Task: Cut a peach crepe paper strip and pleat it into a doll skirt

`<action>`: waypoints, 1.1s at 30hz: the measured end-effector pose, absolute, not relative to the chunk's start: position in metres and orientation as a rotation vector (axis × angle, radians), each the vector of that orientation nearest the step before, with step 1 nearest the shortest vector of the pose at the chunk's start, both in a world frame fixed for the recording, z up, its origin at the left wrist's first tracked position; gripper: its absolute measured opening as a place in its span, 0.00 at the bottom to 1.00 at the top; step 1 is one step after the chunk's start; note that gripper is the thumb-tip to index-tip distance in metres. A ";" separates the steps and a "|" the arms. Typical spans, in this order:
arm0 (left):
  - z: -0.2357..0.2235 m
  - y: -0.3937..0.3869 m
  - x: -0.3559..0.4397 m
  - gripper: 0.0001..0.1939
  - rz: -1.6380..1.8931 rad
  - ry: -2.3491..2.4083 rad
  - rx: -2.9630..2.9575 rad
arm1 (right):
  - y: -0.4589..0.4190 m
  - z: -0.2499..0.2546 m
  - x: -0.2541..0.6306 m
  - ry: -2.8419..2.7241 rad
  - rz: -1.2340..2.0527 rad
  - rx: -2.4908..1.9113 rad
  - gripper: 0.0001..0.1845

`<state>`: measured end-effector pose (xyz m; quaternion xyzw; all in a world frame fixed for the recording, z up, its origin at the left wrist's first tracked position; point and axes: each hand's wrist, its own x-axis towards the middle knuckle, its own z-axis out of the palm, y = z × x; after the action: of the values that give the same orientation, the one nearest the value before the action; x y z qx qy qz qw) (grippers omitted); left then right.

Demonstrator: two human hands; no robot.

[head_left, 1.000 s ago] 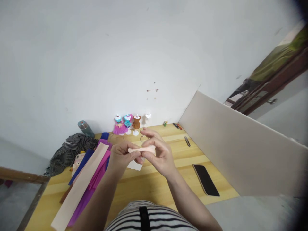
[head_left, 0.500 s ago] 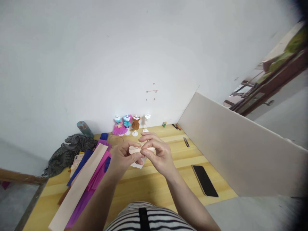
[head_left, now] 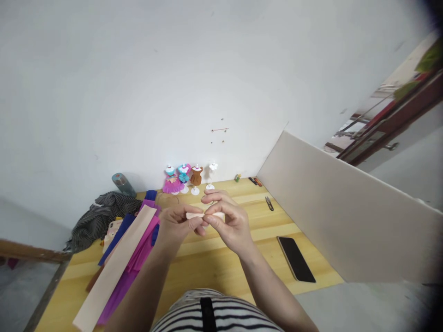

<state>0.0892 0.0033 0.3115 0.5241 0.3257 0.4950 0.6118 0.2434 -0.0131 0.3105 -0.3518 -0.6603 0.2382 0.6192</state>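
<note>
Between my hands, above the wooden table, is a piece of pale peach crepe paper [head_left: 194, 215] gathered into small folds. My left hand [head_left: 176, 224] pinches its left part between thumb and fingers. With thumb and index finger, my right hand [head_left: 230, 222] pinches the same piece at the middle, its other fingers raised and curled. Both thumbs nearly meet, and much of the paper is hidden behind the fingers. Beyond my hands stand small dress forms, among them one in a brown dress [head_left: 196, 176], one in a pink skirt [head_left: 173, 184] and a bare white one [head_left: 212, 169].
Peach, purple and blue crepe paper strips [head_left: 117, 263] lie at left beside a striped cloth [head_left: 104, 216] and a bottle [head_left: 123, 184]. On the right are a phone [head_left: 296, 259] and thread snips [head_left: 269, 203]. A white panel [head_left: 339, 207] borders the table's right side.
The folded paper has turned, so its fanned pleats and the loose flap hanging below no longer show. Both hands keep their pinch in nearly the same place. A person at the doorway has moved out of sight.
</note>
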 end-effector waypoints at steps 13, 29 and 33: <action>0.315 0.001 0.081 0.06 1.236 0.905 1.247 | -0.016 0.297 0.252 -1.454 0.446 -0.854 0.23; 0.317 -0.001 0.082 0.06 1.252 0.897 1.270 | -0.018 0.301 0.244 -1.433 0.537 -0.959 0.09; 0.318 -0.001 0.083 0.06 1.254 0.893 1.275 | -0.017 0.299 0.245 -1.404 0.563 -0.949 0.05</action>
<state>0.0832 -0.0008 0.3175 0.5367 0.3759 0.5278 0.5405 0.2448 -0.0172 0.2994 -0.4139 -0.6124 0.2455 0.6273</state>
